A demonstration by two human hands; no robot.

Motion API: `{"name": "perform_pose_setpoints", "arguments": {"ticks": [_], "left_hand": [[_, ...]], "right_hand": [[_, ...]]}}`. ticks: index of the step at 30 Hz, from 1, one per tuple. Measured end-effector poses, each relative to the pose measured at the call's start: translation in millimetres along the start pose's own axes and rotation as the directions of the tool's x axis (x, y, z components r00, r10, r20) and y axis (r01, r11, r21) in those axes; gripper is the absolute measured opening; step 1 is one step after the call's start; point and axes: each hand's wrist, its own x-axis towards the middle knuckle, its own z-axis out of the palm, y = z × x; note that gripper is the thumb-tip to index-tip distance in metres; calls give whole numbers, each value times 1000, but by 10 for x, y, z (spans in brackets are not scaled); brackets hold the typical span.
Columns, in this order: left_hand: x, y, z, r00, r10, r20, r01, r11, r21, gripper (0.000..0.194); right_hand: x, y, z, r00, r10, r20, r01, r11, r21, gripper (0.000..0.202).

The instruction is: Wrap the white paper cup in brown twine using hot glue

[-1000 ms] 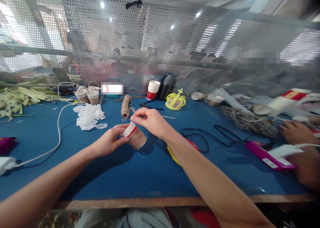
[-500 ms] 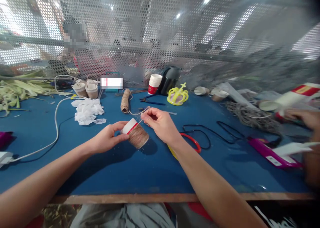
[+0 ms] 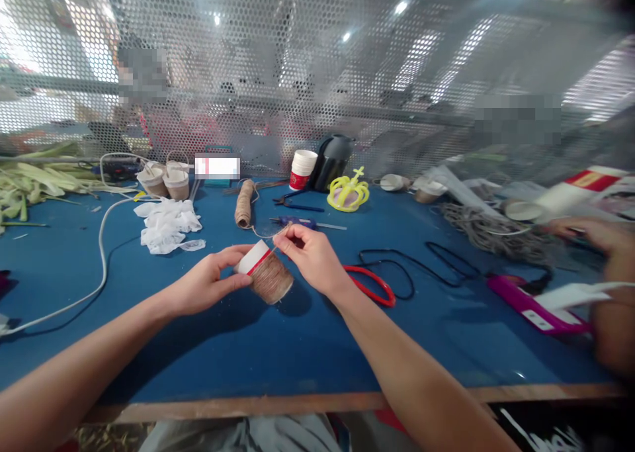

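My left hand grips the rim end of a paper cup, which is tilted above the blue table. Brown twine is wound round most of the cup; a red band and a white strip show near its rim. Just right of the cup, my right hand pinches the twine between thumb and fingertips. From there the strand runs back to a twine spool lying on the table. A screwdriver with a blue handle lies behind my right hand.
Behind stand stacked paper cups, a dark kettle and a yellow crown-shaped piece. White crumpled material lies left. A red ring, black cord and purple tool lie right. Another person's hand is at far right.
The view has shifted slightly, so the table things sit a little left and lower. My left hand still holds the cup, and my right hand still pinches the twine near its upper side.
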Motion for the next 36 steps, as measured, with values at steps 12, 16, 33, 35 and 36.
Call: {"name": "perform_pose_setpoints", "arguments": {"ticks": [12, 16, 33, 35, 36], "left_hand": [[-21, 75, -15, 999, -3, 39, 3, 1000, 13, 22], [-32, 70, -25, 1000, 10, 26, -11, 999, 45, 20], [-22, 62, -55, 995, 79, 60, -86, 987, 133, 17], [-18, 59, -49, 996, 65, 66, -73, 989, 127, 22], [-16, 61, -44, 997, 52, 62, -59, 991, 120, 29]], "right_hand": [[-39, 39, 72, 1000, -28, 4, 28, 1000, 12, 18], [-68, 46, 89, 999, -38, -6, 38, 999, -33, 20], [-115, 64, 126, 999, 24, 40, -18, 987, -160, 22], [-106, 95, 125, 999, 32, 40, -25, 988, -155, 23], [-101, 108, 125, 999, 36, 41, -29, 988, -151, 23]]}}
